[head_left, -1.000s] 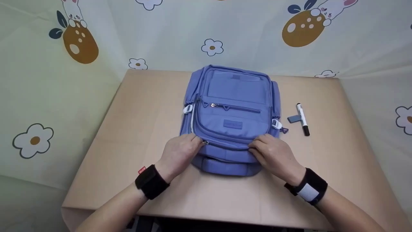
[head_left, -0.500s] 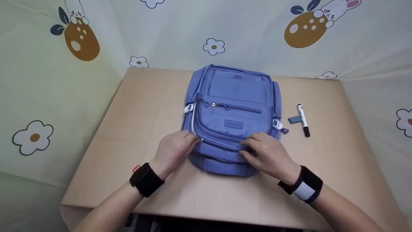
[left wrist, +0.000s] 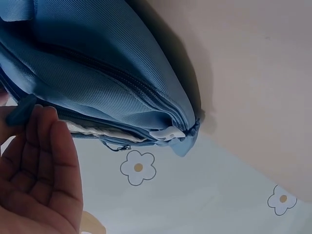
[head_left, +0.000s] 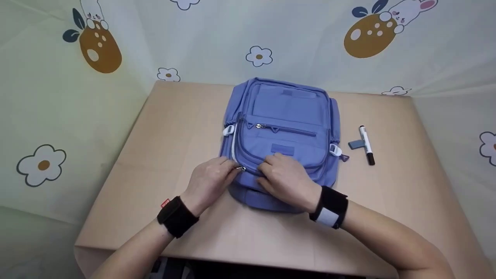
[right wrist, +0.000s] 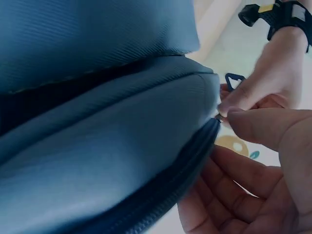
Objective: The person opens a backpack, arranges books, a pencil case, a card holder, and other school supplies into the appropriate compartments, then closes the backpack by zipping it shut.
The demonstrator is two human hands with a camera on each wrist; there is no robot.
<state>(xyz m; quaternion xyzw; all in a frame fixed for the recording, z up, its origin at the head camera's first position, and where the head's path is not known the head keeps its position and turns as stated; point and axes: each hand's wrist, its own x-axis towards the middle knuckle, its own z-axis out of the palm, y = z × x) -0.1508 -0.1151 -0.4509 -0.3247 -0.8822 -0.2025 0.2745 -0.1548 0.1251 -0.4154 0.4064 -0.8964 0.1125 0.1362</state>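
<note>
Brown tabletop [head_left: 166,128]: left hand [head_left: 207,184] pinches the backpack's [head_left: 288,104] zipper pull [left wrist: 22,111], apparently for purchase; right hand [head_left: 290,180] curled at the seam, grip unclear.

The bag [head_left: 288,104] is woven cloth, mostly matt, finely ribbed (in the left wrist view the twill shows clearly). Toward eight o'clock from its middle, the zip slider [head_left: 243,168] is bright, glossy metal; the zip teeth [right wrist: 148,222] look fine and ridged. The pull [left wrist: 22,111] is smooth and dull, rubber or plastic. Smooth white plastic buckles [head_left: 335,150] sit at nine and three o'clock. Farther out at three, the pen [head_left: 366,143] looks like smooth plastic with a slight sheen. Both wristbands [head_left: 178,217], at eight and five, are matt black cloth. The table [head_left: 166,162] looks smooth and matt, lightly creased.
</note>
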